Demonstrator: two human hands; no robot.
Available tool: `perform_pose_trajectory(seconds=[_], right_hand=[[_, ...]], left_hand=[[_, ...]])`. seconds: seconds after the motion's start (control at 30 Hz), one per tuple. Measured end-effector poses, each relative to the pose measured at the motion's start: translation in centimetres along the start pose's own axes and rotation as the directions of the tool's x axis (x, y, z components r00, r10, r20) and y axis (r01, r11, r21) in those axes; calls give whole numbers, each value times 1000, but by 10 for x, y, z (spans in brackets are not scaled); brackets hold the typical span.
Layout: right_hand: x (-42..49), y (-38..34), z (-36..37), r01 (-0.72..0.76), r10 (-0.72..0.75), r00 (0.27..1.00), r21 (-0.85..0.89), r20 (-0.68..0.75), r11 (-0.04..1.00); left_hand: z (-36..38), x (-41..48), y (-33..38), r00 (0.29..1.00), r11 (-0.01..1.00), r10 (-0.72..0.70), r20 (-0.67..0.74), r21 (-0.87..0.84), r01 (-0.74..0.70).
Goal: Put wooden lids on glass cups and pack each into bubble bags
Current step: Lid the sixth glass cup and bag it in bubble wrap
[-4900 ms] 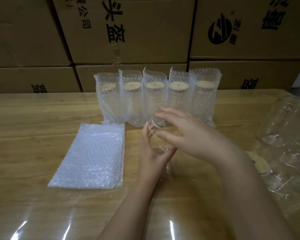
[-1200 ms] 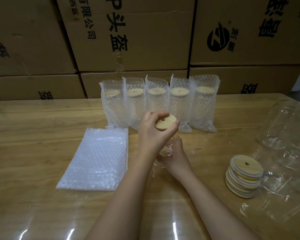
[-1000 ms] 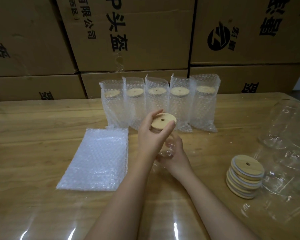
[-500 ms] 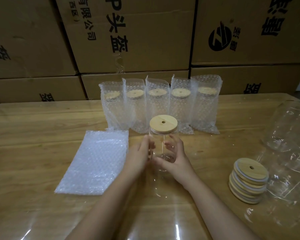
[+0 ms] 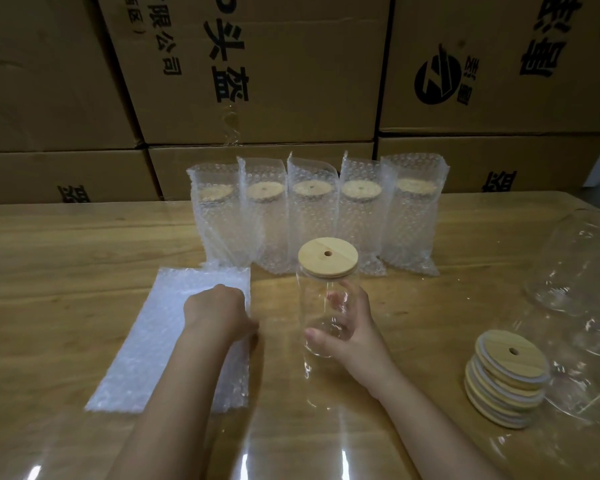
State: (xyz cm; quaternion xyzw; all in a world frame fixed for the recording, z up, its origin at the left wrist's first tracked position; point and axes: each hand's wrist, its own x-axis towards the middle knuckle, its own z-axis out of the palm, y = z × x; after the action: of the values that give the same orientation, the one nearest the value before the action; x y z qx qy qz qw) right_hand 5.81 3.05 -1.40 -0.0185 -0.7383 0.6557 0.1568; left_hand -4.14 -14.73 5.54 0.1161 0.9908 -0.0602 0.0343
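Observation:
A clear glass cup (image 5: 321, 306) stands upright on the table with a round wooden lid (image 5: 328, 258) seated on its rim. My right hand (image 5: 350, 330) is wrapped around the cup's lower half from the right. My left hand (image 5: 219, 311) rests on the stack of flat bubble bags (image 5: 163, 344), near the stack's right edge. Its fingers curl down onto the top bag and are hidden by the back of the hand. Several lidded cups in bubble bags (image 5: 314, 216) stand in a row behind the cup.
A stack of spare wooden lids (image 5: 506, 375) sits at the right. Crumpled clear plastic wrap (image 5: 579, 289) with more glassware lies at the far right. Cardboard boxes (image 5: 257, 64) form a wall behind the wooden table (image 5: 66, 258).
The lid went onto the cup about a second ago. My left hand has since left the cup and moved left onto the bubble bag stack. My right hand keeps its hold.

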Motion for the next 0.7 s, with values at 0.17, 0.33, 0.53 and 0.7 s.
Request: perform_pose_trajectory(seconds=[0.17,0.33,0.53,0.7], right_hand=[[1,-1,0,-13,13,1000,0,-22,1000],[-1,1,1,-10,11,1000,17,-27,1000],[-1,1,0,-12,12,999,11,-32,1000],[-2,1,3,15,-13,999,47,-51,999]], left_hand=[[2,-3,-3,997,999,-26,-67,-41,24],[4,-6,4,991,990,-125,-39,-64,123],[-9,-9,-8,975,960,-189,-113,-233,159],[-38,-21,-28,951,954,-193,-242,-272,124]])
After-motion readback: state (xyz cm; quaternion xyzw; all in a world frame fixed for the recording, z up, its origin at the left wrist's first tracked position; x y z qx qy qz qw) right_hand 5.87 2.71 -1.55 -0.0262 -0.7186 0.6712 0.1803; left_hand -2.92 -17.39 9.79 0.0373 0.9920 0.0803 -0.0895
